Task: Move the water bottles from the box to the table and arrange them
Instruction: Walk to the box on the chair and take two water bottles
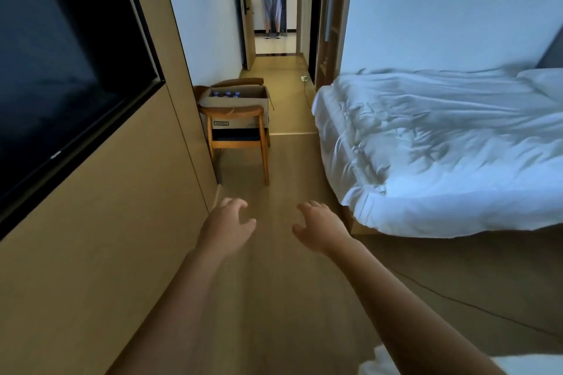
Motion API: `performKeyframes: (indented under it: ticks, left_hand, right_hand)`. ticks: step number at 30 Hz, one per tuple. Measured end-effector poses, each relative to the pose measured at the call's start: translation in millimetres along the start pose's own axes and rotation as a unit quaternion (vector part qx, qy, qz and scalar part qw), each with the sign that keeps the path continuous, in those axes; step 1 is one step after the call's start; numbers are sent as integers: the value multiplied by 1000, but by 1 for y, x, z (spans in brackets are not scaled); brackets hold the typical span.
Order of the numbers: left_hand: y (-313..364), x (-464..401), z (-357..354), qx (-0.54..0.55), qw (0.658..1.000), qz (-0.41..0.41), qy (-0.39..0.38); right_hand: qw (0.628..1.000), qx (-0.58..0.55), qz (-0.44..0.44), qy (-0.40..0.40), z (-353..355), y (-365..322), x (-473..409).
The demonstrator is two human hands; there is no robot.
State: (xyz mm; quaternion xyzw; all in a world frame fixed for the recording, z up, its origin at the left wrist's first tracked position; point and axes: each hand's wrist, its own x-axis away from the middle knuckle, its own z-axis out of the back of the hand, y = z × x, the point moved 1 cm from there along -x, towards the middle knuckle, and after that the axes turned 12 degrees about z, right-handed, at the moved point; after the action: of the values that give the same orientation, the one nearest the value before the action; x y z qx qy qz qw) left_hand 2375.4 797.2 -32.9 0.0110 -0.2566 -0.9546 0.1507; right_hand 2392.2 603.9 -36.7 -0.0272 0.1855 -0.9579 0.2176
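Though empty, left hand (227, 224), right hand (320, 230) outstretched

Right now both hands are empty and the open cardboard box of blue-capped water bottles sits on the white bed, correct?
Not quite. The head view shows the open cardboard box of blue-capped water bottles sitting on the wooden chair by the wall, not on the white bed. Left hand and right hand are indeed empty.

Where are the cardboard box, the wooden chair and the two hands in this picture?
cardboard box (234, 114): head view, on its front wall.
wooden chair (233, 112): head view, on its curved backrest rail.
left hand (227, 224): head view, on its back, holding nothing.
right hand (320, 228): head view, on its back, holding nothing.
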Motion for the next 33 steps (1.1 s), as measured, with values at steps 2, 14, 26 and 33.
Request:
performKeyframes:
  ticks: [2, 14, 26, 33]
  left_hand:
    - [4, -44, 4, -3, 1000, -11, -2]
    - [14, -285, -21, -5, 1000, -3, -23]
    - [69, -558, -12, 40, 998, 35, 19]
    - [76, -700, -30, 68, 996, 50, 10]
  right_hand:
    - [1000, -3, -5, 12, 6, 5, -42]
    - [1000, -25, 5, -2, 3, 67, -287]
    - [995, -83, 52, 4, 52, 137, -570]
    - [985, -166, 35, -18, 45, 176, -702]
